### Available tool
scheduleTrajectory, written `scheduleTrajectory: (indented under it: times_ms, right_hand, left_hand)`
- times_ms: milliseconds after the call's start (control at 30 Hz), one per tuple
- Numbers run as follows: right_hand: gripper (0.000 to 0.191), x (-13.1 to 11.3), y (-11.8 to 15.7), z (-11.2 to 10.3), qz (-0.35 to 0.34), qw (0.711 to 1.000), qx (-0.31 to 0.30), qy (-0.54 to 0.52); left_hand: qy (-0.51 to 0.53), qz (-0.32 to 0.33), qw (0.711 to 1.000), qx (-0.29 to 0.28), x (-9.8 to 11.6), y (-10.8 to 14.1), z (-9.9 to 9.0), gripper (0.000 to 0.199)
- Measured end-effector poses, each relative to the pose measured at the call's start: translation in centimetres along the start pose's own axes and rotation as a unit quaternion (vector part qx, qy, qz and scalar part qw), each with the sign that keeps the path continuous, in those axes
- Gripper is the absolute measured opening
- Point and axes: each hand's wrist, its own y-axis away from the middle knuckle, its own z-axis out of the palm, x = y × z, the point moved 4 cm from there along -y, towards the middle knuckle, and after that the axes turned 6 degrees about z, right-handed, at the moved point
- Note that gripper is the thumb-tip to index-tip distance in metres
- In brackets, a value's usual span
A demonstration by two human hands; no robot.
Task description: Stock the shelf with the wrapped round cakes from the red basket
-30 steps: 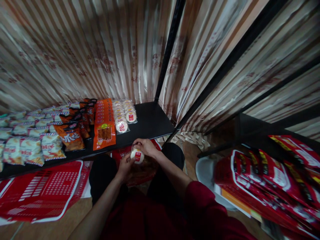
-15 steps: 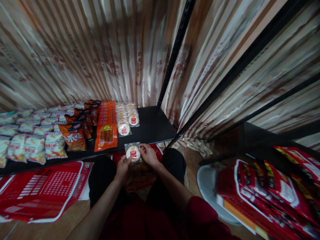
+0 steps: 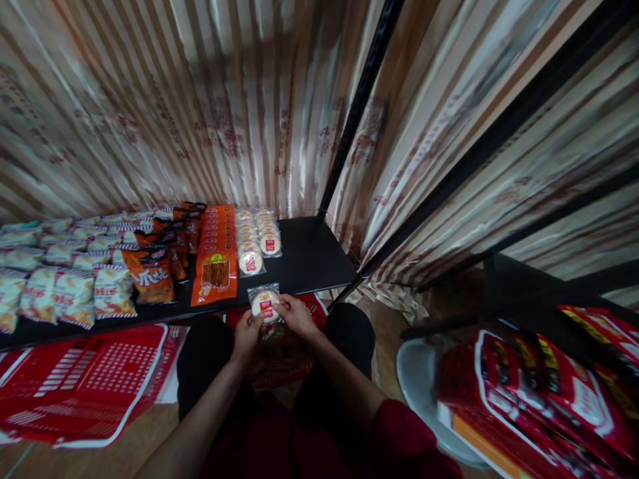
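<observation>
Between my hands is a clear packet of round white crackers (image 3: 264,303) with a red label. My left hand (image 3: 247,334) pinches its lower left side, and my right hand (image 3: 295,314) grips its right edge. The packet is just in front of the black shelf's (image 3: 312,249) front edge. Similar cracker packets (image 3: 250,261) lie in two rows on that shelf. Left of them are flat orange snack packs (image 3: 218,273), then dark orange bags (image 3: 150,276) and several white snack bags (image 3: 114,291).
A red basket (image 3: 120,369) rests on the floor at left; another red basket (image 3: 319,309) is partly hidden between my knees. At right, a red basket of red packets (image 3: 482,352) sits by a grey stool (image 3: 412,372). Black posts (image 3: 357,120) and a striped curtain (image 3: 239,86) stand behind.
The view has shifted slightly, so the shelf and goods appear a little further right and lower. My right fingers have moved slightly further over the packet's face. Both hands still hold it.
</observation>
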Motion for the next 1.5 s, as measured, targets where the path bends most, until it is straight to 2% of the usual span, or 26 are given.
scheduleTrajectory:
  times_ms: [133, 200, 333, 433, 533, 633, 767, 967, 1167, 1333, 1500]
  right_hand:
    - [0.018, -0.9, -1.0, -0.3, 0.002, 1.0, 0.01, 0.016]
    - [0.019, -1.4, -1.4, -0.5, 0.006, 0.999, 0.017, 0.028]
    - [0.02, -2.1, -2.3, -0.8, 0.008, 0.999, 0.031, 0.043]
    - [0.021, -2.6, -3.0, -0.7, 0.013, 0.997, 0.046, 0.059]
    - [0.02, -3.0, -3.7, -0.4, 0.017, 0.995, 0.051, 0.078]
    - [0.02, -3.5, -4.4, -0.1, 0.017, 0.992, 0.065, 0.106]
    - [0.02, -4.2, -5.4, 0.2, 0.011, 0.988, 0.078, 0.13]
    - [0.019, -5.0, -6.4, 0.5, -0.017, 0.981, 0.095, 0.166]
    - [0.024, -5.4, -7.1, 0.5, -0.017, 0.972, 0.114, 0.204]
    - [0.023, -5.5, -7.5, 0.7, 0.009, 0.971, 0.123, 0.204]
    - [0.023, -5.5, -7.8, 0.7, 0.026, 0.967, 0.129, 0.217]
  left_hand:
    - [-0.077, 0.061, 0.995, 0.019, 0.4, -0.5, -0.3, 0.045]
    - [-0.142, 0.111, 0.983, 0.035, 0.9, -0.4, -0.5, 0.045]
    - [-0.305, 0.224, 0.922, 0.08, 2.3, 0.4, -0.7, 0.039]
    - [-0.396, 0.284, 0.869, 0.079, 3.0, 0.8, -0.3, 0.036]
    - [-0.453, 0.316, 0.831, 0.063, 3.5, 0.8, 0.2, 0.039]
    - [-0.492, 0.325, 0.807, 0.035, 3.7, 0.5, 0.8, 0.043]
    - [-0.517, 0.326, 0.792, 0.002, 3.4, -0.4, 1.4, 0.05]
    - [-0.535, 0.352, 0.768, -0.015, 3.1, -1.5, 1.7, 0.055]
    - [-0.602, 0.32, 0.732, -0.022, 4.0, -1.6, 2.2, 0.051]
    - [-0.629, 0.296, 0.718, -0.03, 4.8, -2.0, 2.5, 0.05]
    - [-0.63, 0.296, 0.716, -0.036, 5.0, -2.6, 2.7, 0.05]
